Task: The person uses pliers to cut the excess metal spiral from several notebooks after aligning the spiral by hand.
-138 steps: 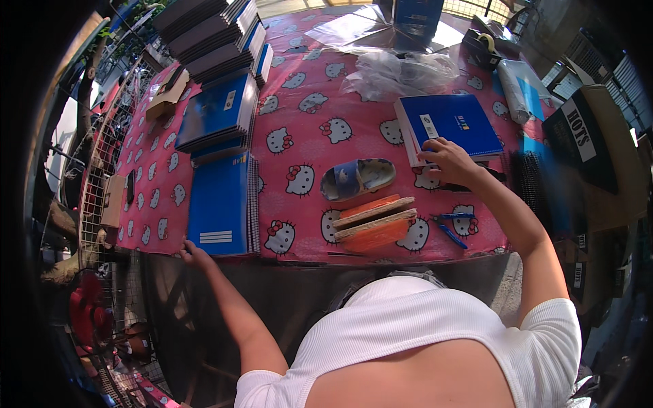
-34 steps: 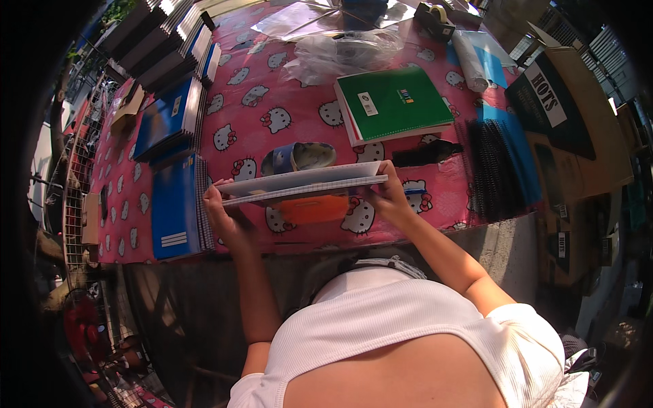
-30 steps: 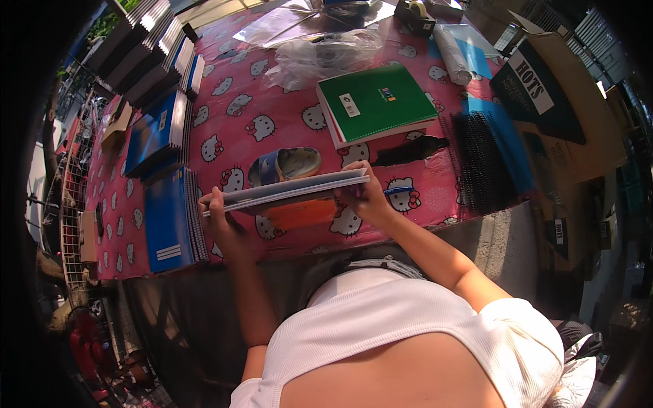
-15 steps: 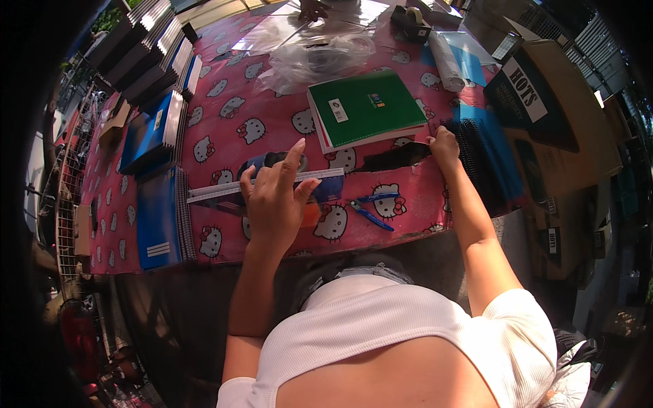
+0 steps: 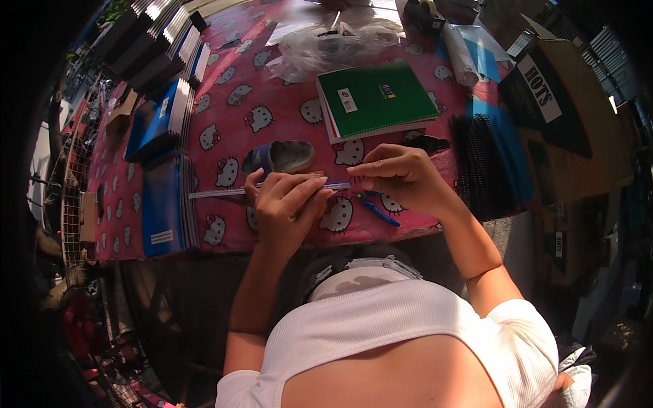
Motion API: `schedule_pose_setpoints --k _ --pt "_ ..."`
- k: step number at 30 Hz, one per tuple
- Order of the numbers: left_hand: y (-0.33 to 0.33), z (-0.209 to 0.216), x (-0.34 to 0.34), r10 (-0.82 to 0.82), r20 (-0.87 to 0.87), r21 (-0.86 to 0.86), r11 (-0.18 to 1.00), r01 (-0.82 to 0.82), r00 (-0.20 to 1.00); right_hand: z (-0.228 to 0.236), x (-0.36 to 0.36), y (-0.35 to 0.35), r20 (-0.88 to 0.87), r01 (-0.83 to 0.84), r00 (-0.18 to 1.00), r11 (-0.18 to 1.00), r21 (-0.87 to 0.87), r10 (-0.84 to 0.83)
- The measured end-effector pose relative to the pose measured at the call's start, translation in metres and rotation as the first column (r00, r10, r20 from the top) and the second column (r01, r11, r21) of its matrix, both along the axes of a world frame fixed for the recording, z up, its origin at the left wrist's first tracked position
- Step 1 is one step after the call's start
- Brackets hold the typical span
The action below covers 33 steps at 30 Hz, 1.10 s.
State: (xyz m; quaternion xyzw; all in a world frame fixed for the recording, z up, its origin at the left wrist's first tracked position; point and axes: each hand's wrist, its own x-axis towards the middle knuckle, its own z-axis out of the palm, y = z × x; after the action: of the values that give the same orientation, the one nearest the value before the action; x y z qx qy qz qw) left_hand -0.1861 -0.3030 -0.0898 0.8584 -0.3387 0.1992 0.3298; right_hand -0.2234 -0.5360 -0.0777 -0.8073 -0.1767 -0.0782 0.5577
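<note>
A narrow notebook edge, pale and dotted with holes, runs sideways in front of me, with bits of blue cover beside it. My left hand is closed over its middle, fingers bent across the top. At its right end my right hand pinches with thumb and fingertips; whatever is between them is too small to make out. Blue-handled pliers lie just below the right hand. Behind the left hand rests an open, rounded blue-and-grey container. A black object shows partly beyond the right wrist.
A green notebook lies atop others farther back. Blue notebooks and tall stacks line the left. Black-coiled blue notebooks and a cardboard box stand right. Clear plastic and a tape dispenser are at the back.
My right hand has come left from beside the black object to the notebook edge. My left hand's raised fingers have lowered and closed on it. The view has shifted slightly.
</note>
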Motion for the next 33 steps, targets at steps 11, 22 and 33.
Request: schedule_pose_setpoints --k 11,22,33 --pt "0.02 -0.021 -0.034 -0.083 0.102 -0.029 0.996 0.086 0.991 0.008 -0.001 0.014 -0.071 -0.243 0.97 0.933 -0.267 0.232" --pt "-0.004 0.006 -0.005 0.013 0.072 -0.104 0.995 -0.005 0.997 0.034 -0.002 0.01 0.072 -0.055 0.994 0.933 -0.357 0.086" --pt "-0.011 0.011 0.016 0.102 0.058 -0.035 0.994 -0.1 0.993 0.021 0.014 0.027 0.166 0.248 0.967 0.862 -0.442 -0.193"
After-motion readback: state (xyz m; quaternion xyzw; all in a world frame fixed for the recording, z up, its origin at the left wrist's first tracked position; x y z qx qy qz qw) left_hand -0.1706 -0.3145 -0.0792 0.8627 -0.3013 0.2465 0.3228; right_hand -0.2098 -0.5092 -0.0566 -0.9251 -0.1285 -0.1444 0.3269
